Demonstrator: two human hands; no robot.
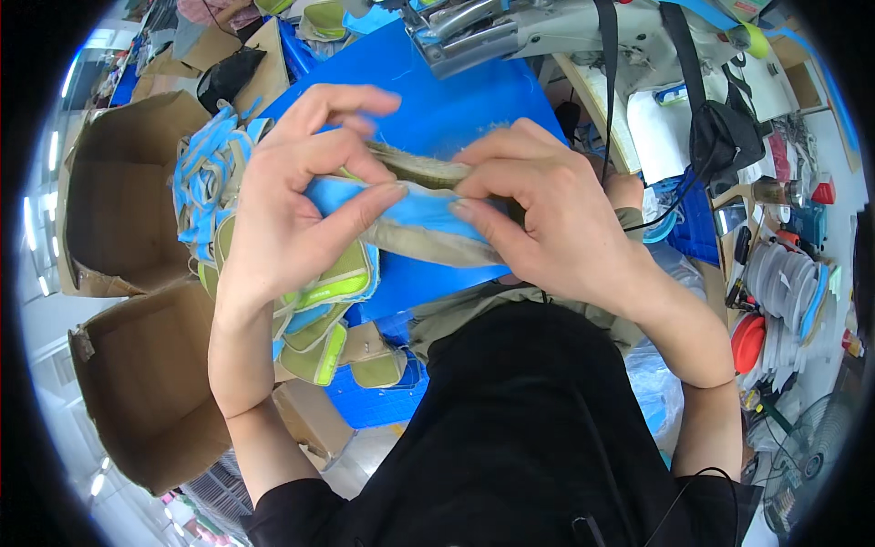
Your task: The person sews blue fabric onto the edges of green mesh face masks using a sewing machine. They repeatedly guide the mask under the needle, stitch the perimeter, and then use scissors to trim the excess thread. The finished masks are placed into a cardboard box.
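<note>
Between my hands is a fabric piece (pixel 428 235), khaki with a light-blue face and a frayed edge along an olive opening. My left hand (pixel 296 196) pinches it with thumb and forefinger at the left, other fingers raised and slightly blurred. My right hand (pixel 547 201) grips the right part, thumb against the blue face and fingers curled over the top edge. Under and left of my left hand lies a pile of green, khaki and blue fabric pieces (pixel 324 351), with blue strips (pixel 200 173) bunched behind it.
A blue work surface (pixel 428 100) lies beneath. A sewing machine (pixel 510 36) with a hanging black bag (pixel 725 137) is at upper right. Two cardboard boxes (pixel 137 374) stand left. Right are stacked pale spools (pixel 775 287) and a fan (pixel 807 438). Part of another person's skin (pixel 624 191) shows behind my right hand.
</note>
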